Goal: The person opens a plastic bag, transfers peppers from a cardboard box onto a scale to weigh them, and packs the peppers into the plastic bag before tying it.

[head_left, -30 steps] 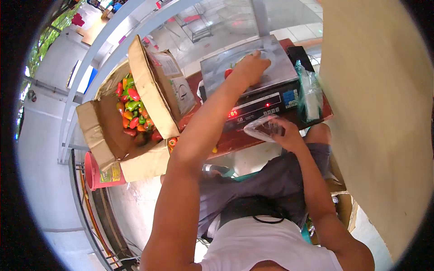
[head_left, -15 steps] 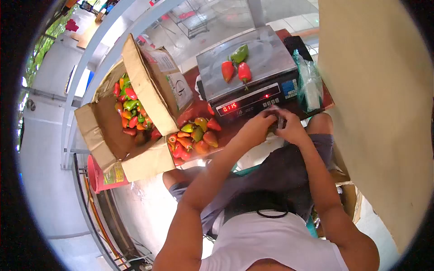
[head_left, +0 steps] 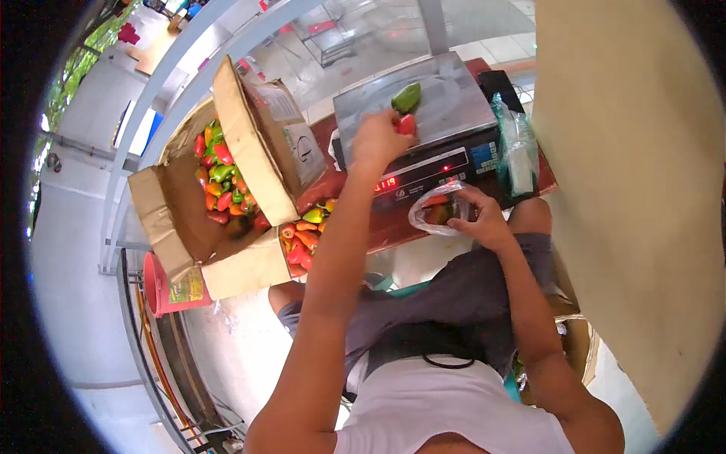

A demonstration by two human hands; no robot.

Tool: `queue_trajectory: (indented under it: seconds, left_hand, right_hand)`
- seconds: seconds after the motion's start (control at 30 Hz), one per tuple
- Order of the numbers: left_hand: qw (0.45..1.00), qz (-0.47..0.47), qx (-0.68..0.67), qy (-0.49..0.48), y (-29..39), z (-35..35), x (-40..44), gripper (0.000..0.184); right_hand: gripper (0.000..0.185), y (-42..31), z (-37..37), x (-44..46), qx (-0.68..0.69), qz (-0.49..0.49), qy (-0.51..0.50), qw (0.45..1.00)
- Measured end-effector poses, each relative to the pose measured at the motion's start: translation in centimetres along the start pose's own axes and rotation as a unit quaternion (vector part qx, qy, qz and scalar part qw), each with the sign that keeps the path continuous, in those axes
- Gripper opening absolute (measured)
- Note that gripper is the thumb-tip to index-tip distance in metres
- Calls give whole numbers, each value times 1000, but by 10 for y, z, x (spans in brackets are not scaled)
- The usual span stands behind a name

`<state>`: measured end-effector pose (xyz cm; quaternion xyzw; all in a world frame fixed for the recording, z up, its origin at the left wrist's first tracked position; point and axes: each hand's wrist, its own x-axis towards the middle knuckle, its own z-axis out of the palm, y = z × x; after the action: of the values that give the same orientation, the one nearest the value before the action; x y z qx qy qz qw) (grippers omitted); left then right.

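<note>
My left hand point(head_left: 380, 138) reaches over the steel pan of the digital scale point(head_left: 355, 102), its fingers closed around a red pepper point(head_left: 407, 124). Behind that lies a green pepper point(head_left: 407, 97) on the pan. The other red pepper is hidden, probably by my hand. Closer to my body, my right hand point(head_left: 484, 219) pinches the rim of a clear plastic bag point(head_left: 418, 220), which hangs with its mouth wide. Inside the bag, orange and dark greenish peppers point(head_left: 439, 210) show. The scale's red digits are partly covered by my left forearm.
A cardboard box point(head_left: 257, 144) of mixed peppers stands to the left. More peppers point(head_left: 304, 240) lie beside it on the red table point(head_left: 401, 236), partly behind my forearm. Green plastic packaging point(head_left: 520, 151) sits right of the scale. A tan board point(head_left: 628, 189) rises at the right.
My left hand has moved from beside my right hand up to the peppers on the scale. The plastic bag, bunched between my hands before, now hangs open from my right hand.
</note>
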<state>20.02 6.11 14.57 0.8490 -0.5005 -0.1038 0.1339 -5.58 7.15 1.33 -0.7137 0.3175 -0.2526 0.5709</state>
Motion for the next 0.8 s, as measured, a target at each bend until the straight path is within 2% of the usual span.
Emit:
queue_trajectory:
  seconds: [0.03, 0.1, 0.13, 0.17, 0.23, 0.33, 0.37, 0.47, 0.53, 0.57, 0.63, 0.67, 0.73, 0.8]
  left_hand:
    - [999, 10, -29, -45, -6, -5, -3, 56]
    - [970, 173, -169, 4, -37, 7, -23, 60]
    - [921, 128, -346, -125, -32, 1, -50, 60]
    - [824, 75, -505, -245, -28, -5, -75, 59]
    - [699, 39, -599, -389, -26, 17, -104, 51]
    - [708, -74, -540, -450, -14, 29, -109, 45]
    - [752, -87, -500, -422, -9, 27, -110, 40]
    - [880, 2, -259, -398, -8, 22, -109, 42]
    - [939, 24, -125, -320, 0, 14, -112, 43]
    - [959, 33, -55, -277, 2, 11, -113, 44]
    - [967, 121, 29, -223, -7, 24, -111, 34]
    - [964, 165, 71, -195, -10, 30, -109, 30]
    - [963, 154, 41, -216, 6, 6, -110, 30]
    - [960, 171, -5, -222, 4, -6, -99, 32]
  right_hand:
    - [70, 2, 1, -2, 3, -4, 4, 1000]
    - [71, 6, 0, -2, -36, -49, 21, 998]
    - [72, 7, -1, -2, -57, -71, 27, 995]
    - [72, 7, -1, -2, -45, -65, 29, 996]
    - [73, -1, 0, -2, -22, -57, 28, 998]
    - [79, -30, -4, -5, -29, -26, -44, 998]
    - [78, -24, -2, -6, -34, -37, -21, 999]
    - [75, -7, 3, -6, -54, -88, 35, 994]
    - [70, -19, 5, -3, -69, -143, 48, 986]
    - [70, -25, 4, -3, -26, -104, 37, 994]
    - [68, -41, 2, -7, 59, -24, 14, 998]
    - [68, -43, 2, -8, 58, -26, 21, 998]
    - [67, -43, 0, -9, 56, -26, 36, 997]
    - [68, -44, 0, -11, 57, -70, 51, 995]
